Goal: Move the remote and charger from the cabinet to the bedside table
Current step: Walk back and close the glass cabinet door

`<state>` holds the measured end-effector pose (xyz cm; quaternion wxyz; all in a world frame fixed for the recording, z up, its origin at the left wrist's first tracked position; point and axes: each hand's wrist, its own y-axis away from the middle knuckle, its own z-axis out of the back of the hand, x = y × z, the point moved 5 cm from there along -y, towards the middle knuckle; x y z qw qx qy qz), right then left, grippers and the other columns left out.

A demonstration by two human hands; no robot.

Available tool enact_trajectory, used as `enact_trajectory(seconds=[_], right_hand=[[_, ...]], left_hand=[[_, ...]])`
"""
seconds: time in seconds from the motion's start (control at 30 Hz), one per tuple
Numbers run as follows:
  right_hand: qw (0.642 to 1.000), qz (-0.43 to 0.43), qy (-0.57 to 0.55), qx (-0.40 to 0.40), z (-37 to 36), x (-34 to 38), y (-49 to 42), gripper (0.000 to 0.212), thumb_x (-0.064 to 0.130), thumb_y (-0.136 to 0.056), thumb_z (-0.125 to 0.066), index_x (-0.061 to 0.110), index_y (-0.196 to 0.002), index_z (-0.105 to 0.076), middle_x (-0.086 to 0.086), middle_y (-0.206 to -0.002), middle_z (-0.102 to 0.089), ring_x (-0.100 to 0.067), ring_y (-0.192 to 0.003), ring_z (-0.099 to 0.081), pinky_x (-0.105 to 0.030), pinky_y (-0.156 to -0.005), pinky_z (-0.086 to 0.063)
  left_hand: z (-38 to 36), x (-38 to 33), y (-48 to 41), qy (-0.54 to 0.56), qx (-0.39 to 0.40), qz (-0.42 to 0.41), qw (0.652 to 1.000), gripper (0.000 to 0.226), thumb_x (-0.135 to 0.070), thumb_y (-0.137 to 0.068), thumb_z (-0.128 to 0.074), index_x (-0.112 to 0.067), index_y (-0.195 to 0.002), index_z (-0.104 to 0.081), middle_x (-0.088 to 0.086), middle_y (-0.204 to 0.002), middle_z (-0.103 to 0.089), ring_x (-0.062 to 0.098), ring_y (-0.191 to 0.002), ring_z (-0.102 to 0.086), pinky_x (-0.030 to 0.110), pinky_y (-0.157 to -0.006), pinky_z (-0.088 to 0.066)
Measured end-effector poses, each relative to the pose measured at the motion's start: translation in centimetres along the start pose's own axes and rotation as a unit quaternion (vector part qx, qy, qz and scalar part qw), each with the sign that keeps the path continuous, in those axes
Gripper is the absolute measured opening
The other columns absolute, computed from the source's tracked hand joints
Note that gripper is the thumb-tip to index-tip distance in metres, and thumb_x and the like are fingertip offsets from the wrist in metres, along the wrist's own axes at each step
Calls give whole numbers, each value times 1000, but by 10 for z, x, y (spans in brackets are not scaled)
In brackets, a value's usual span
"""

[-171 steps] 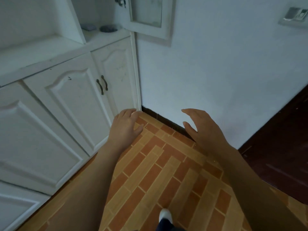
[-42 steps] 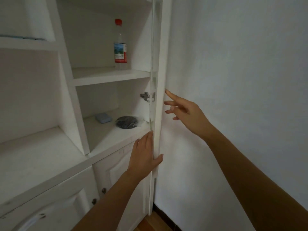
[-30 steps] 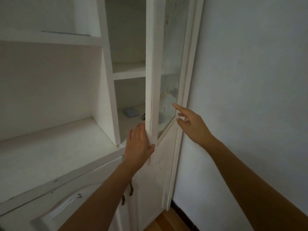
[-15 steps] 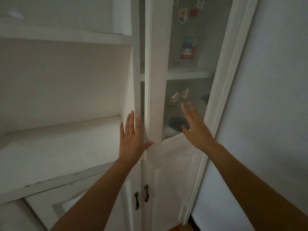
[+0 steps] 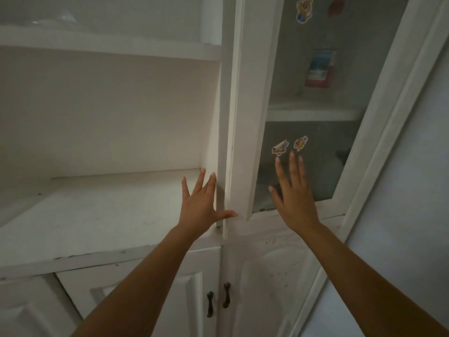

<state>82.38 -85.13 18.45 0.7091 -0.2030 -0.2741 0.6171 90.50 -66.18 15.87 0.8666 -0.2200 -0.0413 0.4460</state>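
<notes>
The white cabinet's glass door [image 5: 245,117] stands nearly closed, a thin gap left at its left edge. My left hand [image 5: 201,203] is open, fingers spread beside that edge, thumb on the door's bottom corner. My right hand [image 5: 294,193] is open and flat on the glass pane [image 5: 315,166]. Behind the cloudy glass the lower shelf holds only dim dark shapes; I cannot make out the remote or the charger. A bottle with a red and blue label [image 5: 319,69] shows on the shelf above.
Small cartoon stickers [image 5: 280,147] dot the glass. An open white shelf [image 5: 109,210] runs to the left. Below are lower cabinet doors with dark handles [image 5: 226,297]. A plain white wall [image 5: 413,190] is on the right.
The glass door has swung from wide open to nearly closed. My left hand rode its edge and my right hand moved onto the glass. The camera turned to face the cabinet front.
</notes>
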Motion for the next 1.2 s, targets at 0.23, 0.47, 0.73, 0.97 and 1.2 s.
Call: enact_trajectory(seconds=[0.23, 0.47, 0.73, 0.97, 1.2], right_hand=[[1000, 3, -14, -27, -14, -1, -11, 65, 54, -89, -21, 30, -142, 8, -5, -150, 13, -24, -138, 16, -52, -113, -15], [999, -14, 1, -39, -26, 0, -18, 66, 58, -88, -16, 31, -141, 12, -11, -152, 7, -31, -140, 10, -49, -113, -6], [1000, -2, 18, 2, -13, 2, -15, 71, 47, -91, -37, 27, -142, 8, -13, -154, 6, -30, -138, 14, -52, -112, -14], [996, -17, -35, 82, 15, 11, -7, 70, 29, -93, -44, 29, -143, 5, -6, -156, 10, -30, -142, 7, -50, -113, -16], [991, -52, -122, 36, 46, 26, 25, 56, 20, -93, -44, 19, -142, -19, -12, -150, -26, -30, -135, -26, -43, -110, -28]], left_hand=[[-6, 3, -3, -2, -44, 19, 999, 98, -75, -69, -38, -19, -144, -9, 2, -155, -15, 13, -143, -3, 48, -109, 19], [-10, 3, -3, 28, -80, 54, 995, 92, -72, -67, -31, -22, -143, -16, 1, -153, -20, 17, -142, -12, 44, -108, 21], [-7, 0, 2, 52, -68, 73, 994, 87, -68, -72, -40, -22, -143, -16, 1, -152, -25, 17, -142, -10, 45, -109, 18], [5, -14, 9, 50, -17, 81, 995, 74, -48, -88, -46, -13, -143, -12, 6, -149, -34, 21, -141, -19, 48, -115, 3], [24, -6, 32, 53, -4, 58, 997, 65, -42, -88, -50, -16, -140, -22, 8, -138, -48, 26, -124, -46, 43, -108, -31]])
